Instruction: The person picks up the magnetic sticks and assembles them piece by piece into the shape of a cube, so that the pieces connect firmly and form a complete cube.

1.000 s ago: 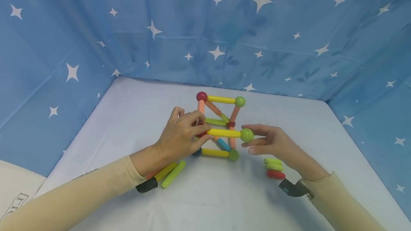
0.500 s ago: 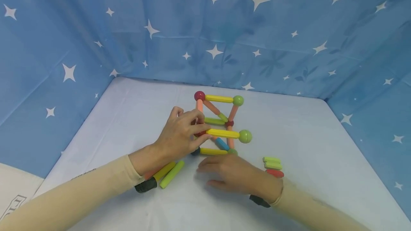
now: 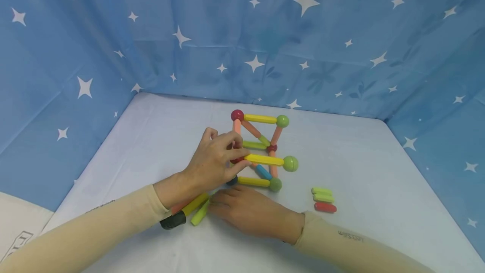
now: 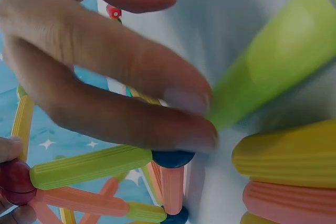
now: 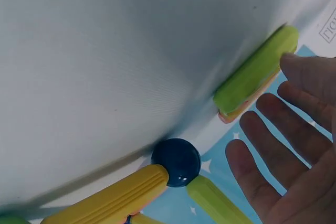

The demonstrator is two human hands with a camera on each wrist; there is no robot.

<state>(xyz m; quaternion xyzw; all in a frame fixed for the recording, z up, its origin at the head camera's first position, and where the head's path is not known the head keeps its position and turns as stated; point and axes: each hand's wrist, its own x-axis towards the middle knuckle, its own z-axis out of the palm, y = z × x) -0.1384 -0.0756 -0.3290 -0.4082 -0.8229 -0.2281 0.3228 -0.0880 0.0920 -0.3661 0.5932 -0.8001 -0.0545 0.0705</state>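
Note:
My left hand (image 3: 217, 155) pinches the red ball (image 4: 20, 182) at a near corner of a frame of magnetic rods and balls. From that corner a yellow rod (image 3: 265, 160) sticks out, ending in a green ball (image 3: 290, 164). My right hand (image 3: 251, 214) is low in front of the frame, its fingers at a loose light green rod (image 3: 198, 215) on the table. In the right wrist view those fingers are spread, with the thumb right at the rod. Their tips overlap the rod's end in the left wrist view. A dark blue ball (image 5: 176, 162) forms a lower corner.
Beside the light green rod lie a yellow rod (image 3: 195, 203) and an orange-pink rod (image 4: 289, 203). Two short green rods (image 3: 322, 194) and a red rod (image 3: 325, 207) lie to the right. A starred blue curtain (image 3: 242, 33) surrounds the white table (image 3: 363, 172).
My right hand has left the green ball at the yellow rod's end and moved left and down to the loose green rod. The left hand has kept its hold on the red ball.

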